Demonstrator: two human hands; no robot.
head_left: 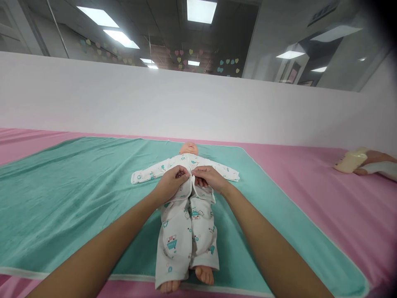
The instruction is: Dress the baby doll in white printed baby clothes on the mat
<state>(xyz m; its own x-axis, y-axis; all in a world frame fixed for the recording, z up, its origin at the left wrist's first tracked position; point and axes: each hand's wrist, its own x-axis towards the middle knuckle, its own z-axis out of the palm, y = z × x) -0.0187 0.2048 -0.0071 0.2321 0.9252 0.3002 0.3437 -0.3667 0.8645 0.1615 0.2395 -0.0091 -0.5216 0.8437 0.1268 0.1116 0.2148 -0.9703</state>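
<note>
A baby doll (189, 148) lies on its back on a teal towel (77, 194), head away from me, arms spread out. It wears a white printed sleepsuit (182, 231), and its bare feet reach the towel's near edge. My left hand (171, 182) pinches the left front edge of the sleepsuit's jacket at the chest. My right hand (208, 177) grips the right front edge. The two hands nearly touch over the doll's middle, fingers curled on the cloth.
The towel lies on a pink sheet (325, 198) that covers the surface. A white wall panel (186, 103) rises behind it. At the far right lie a cream bottle (350, 160) and part of another doll (380, 165).
</note>
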